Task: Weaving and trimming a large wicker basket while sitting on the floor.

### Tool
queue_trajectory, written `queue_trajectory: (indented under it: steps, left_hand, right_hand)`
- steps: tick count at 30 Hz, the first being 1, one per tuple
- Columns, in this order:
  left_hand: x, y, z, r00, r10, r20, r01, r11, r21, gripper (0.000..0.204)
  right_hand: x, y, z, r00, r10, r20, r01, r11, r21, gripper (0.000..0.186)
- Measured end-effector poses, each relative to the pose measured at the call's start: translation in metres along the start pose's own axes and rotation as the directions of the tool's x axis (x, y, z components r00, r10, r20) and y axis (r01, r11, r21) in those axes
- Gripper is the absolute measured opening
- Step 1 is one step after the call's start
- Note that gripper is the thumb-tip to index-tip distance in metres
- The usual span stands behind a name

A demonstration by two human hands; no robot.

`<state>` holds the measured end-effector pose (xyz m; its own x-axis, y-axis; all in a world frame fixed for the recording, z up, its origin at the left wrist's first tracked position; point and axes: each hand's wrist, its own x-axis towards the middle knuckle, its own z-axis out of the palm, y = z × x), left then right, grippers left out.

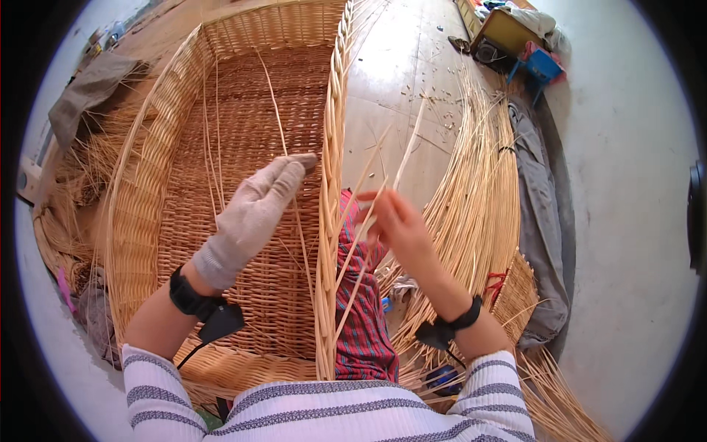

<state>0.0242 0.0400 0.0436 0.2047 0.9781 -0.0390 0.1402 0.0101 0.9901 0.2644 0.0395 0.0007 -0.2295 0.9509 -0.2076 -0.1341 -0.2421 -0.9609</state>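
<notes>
A large wicker basket with a braided rim lies before me, its woven inside facing up. My left hand, in a pale work glove, reaches across it. Its fingers are pressed together, with their tips against the inner side of the rim; anything between them is hidden. A thin wicker strand crosses the basket and passes behind the glove. Just right of the rim, my bare right hand is closed around a wicker rod, slightly blurred. Several loose rod ends stick out from the rim beside it.
A thick bundle of long wicker rods spreads at the right, beside grey cloth. Red checked cloth lies under the rim. Scraps dot the floor. A blue stool stands far right; more strands lie left.
</notes>
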Motion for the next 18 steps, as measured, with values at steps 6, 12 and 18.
queue_trajectory:
  steps: [6,12,18]
  left_hand:
    - [0.018,-0.027,0.026,0.957,0.260,0.132,-0.219,0.940,-0.262,0.089]
    - [0.022,-0.030,0.044,0.958,0.281,0.051,-0.270,0.949,-0.161,0.096]
    - [0.019,-0.041,0.038,0.965,0.256,-0.064,-0.262,0.958,-0.118,0.102]
  right_hand:
    - [0.036,-0.063,0.025,0.950,-0.276,0.147,0.311,0.871,-0.379,0.025]
    - [0.041,-0.069,0.053,0.981,-0.180,0.072,0.186,0.774,-0.605,0.024]
    - [-0.034,-0.028,0.037,0.942,-0.277,0.189,0.327,0.629,-0.706,0.046]
